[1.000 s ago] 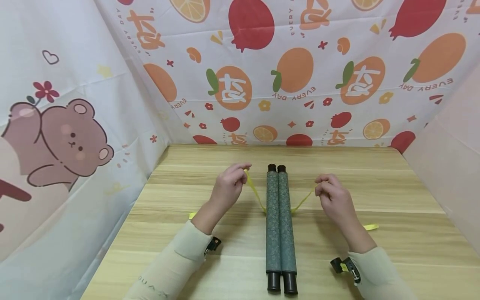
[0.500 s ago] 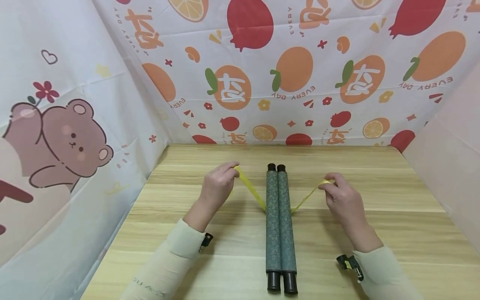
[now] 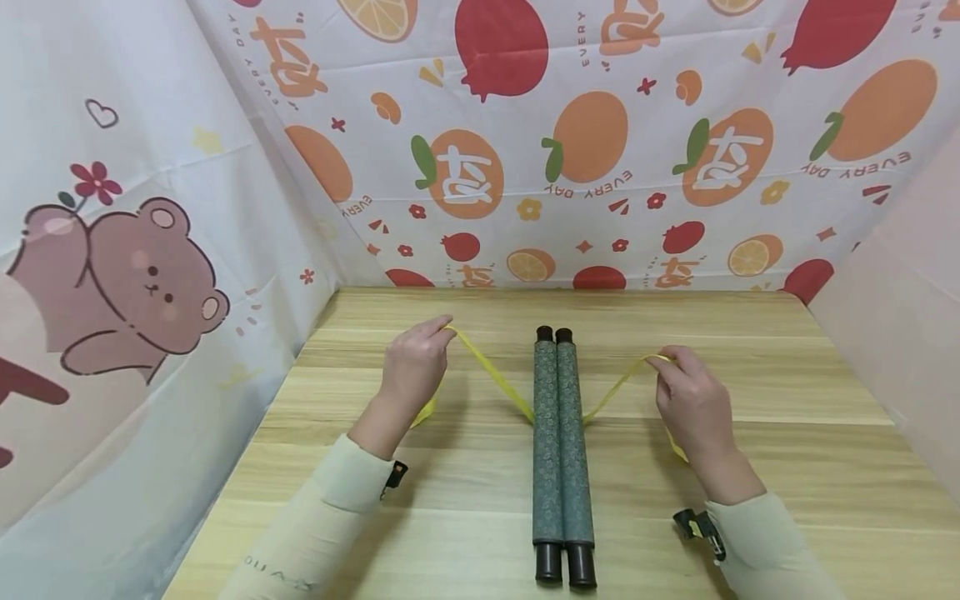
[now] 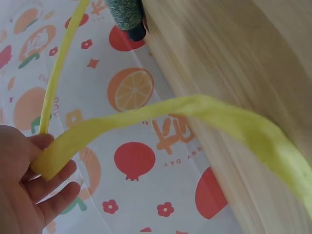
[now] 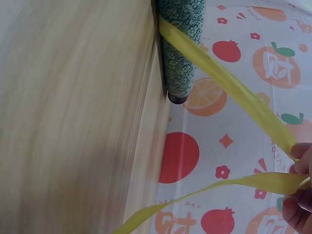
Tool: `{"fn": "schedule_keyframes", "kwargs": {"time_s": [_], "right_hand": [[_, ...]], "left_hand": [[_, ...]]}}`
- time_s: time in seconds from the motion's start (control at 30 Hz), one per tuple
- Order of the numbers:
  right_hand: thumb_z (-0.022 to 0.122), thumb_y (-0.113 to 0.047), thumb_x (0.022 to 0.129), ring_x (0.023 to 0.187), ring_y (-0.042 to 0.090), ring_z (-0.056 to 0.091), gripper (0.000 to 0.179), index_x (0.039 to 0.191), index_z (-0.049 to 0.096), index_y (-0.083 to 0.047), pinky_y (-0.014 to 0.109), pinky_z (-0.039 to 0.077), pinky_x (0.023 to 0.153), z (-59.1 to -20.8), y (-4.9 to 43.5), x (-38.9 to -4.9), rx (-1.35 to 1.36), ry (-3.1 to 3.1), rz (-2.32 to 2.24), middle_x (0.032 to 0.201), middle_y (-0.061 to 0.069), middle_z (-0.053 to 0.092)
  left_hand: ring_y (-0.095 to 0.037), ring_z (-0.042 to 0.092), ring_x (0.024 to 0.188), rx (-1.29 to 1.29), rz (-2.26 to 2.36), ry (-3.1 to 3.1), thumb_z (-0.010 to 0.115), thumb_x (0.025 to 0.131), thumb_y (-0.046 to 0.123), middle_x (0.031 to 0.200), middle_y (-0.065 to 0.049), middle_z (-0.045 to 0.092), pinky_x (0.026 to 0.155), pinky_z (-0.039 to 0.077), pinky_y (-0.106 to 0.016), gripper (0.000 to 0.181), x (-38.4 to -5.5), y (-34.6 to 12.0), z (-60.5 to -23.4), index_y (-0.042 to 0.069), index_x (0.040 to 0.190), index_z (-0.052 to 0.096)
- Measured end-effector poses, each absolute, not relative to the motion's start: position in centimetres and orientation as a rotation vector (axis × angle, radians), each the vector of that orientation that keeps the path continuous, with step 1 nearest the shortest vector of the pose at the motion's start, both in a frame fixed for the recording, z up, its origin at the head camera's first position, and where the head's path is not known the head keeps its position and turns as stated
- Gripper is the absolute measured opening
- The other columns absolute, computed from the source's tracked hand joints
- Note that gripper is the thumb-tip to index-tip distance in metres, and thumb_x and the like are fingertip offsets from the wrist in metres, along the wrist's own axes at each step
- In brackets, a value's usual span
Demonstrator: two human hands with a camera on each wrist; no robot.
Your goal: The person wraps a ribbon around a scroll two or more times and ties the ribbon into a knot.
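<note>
While the thumb and fingertips of the left hand pinched one yellow ribbon length, its lower fingers lay slightly apart; a loose stretch hung below the hand. Right hand: fingertips pressed together on a second yellow length, loose stretch likewise hanging beneath. Both lengths sloped inward to the outer sides of the left roll and right roll; any join underneath could not be seen. Rolls, green-patterned with dark end knobs, lay side by side, touching, between the hands on the wood-grain table. Fruit-print cloth hung behind
</note>
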State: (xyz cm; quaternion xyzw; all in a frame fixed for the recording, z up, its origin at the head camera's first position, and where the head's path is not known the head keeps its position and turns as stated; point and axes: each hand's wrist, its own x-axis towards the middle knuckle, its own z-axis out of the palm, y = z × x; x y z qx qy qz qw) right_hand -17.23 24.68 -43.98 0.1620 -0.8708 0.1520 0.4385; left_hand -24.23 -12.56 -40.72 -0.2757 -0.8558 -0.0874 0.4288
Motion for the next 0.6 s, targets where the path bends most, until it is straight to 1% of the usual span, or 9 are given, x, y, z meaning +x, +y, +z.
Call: {"fn": "schedule_keyframes", "kwargs": {"time_s": [0.07,0.17,0.3,0.43,0.5,0.6], "right_hand": [[0.057,0.01,0.083,0.077,0.031,0.068,0.021,0.092,0.075,0.003,0.042,0.056,0.058,-44.0,24.8,-17.3,0.383,-2.168,0.351,0.094,0.014,0.067],[0.057,0.009,0.084,0.081,0.032,0.069,0.021,0.091,0.075,0.003,0.042,0.057,0.064,-43.9,24.9,-17.3,0.371,-2.172,0.32,0.095,0.015,0.068],[0.055,0.01,0.083,0.082,0.033,0.069,0.02,0.086,0.074,0.004,0.042,0.058,0.066,-43.8,25.6,-17.4,0.386,-2.161,0.282,0.096,0.016,0.069],[0.054,0.011,0.081,0.083,0.035,0.067,0.021,0.084,0.073,0.005,0.045,0.055,0.069,-43.8,26.4,-17.5,0.356,-2.113,0.287,0.097,0.016,0.068],[0.054,0.011,0.082,0.082,0.036,0.065,0.022,0.088,0.074,0.005,0.046,0.054,0.068,-43.8,26.6,-17.6,0.333,-2.085,0.3,0.096,0.016,0.068],[0.053,0.011,0.085,0.079,0.037,0.064,0.023,0.095,0.074,0.005,0.046,0.053,0.067,-43.8,26.6,-17.6,0.323,-2.061,0.291,0.094,0.017,0.068]], "left_hand": [[-0.025,0.074,0.079,-0.674,-0.2,-2.15,0.065,0.081,-0.012,0.102,-0.008,0.076,0.053,0.056,-0.034,0.023,-24.3,-12.5,-40.9,0.004,0.089,0.078],[-0.025,0.074,0.079,-0.68,-0.192,-2.149,0.063,0.083,-0.012,0.105,-0.008,0.075,0.052,0.056,-0.034,0.024,-24.4,-12.1,-41.1,0.002,0.095,0.076],[-0.027,0.073,0.086,-0.712,-0.23,-2.13,0.063,0.085,-0.009,0.113,-0.011,0.073,0.062,0.058,-0.035,0.021,-24.6,-11.6,-41.1,-0.001,0.101,0.074],[-0.029,0.071,0.093,-0.74,-0.304,-2.097,0.062,0.085,-0.004,0.12,-0.013,0.07,0.069,0.058,-0.04,0.019,-24.7,-11.0,-41.1,-0.004,0.103,0.071],[-0.031,0.069,0.101,-0.767,-0.351,-2.09,0.063,0.086,0.0,0.124,-0.016,0.067,0.075,0.057,-0.043,0.021,-24.7,-10.7,-41.1,-0.006,0.105,0.069],[-0.034,0.061,0.118,-0.826,-0.435,-2.111,0.064,0.087,0.009,0.133,-0.019,0.061,0.09,0.053,-0.049,0.03,-24.7,-9.9,-41.2,-0.009,0.111,0.065]]}}
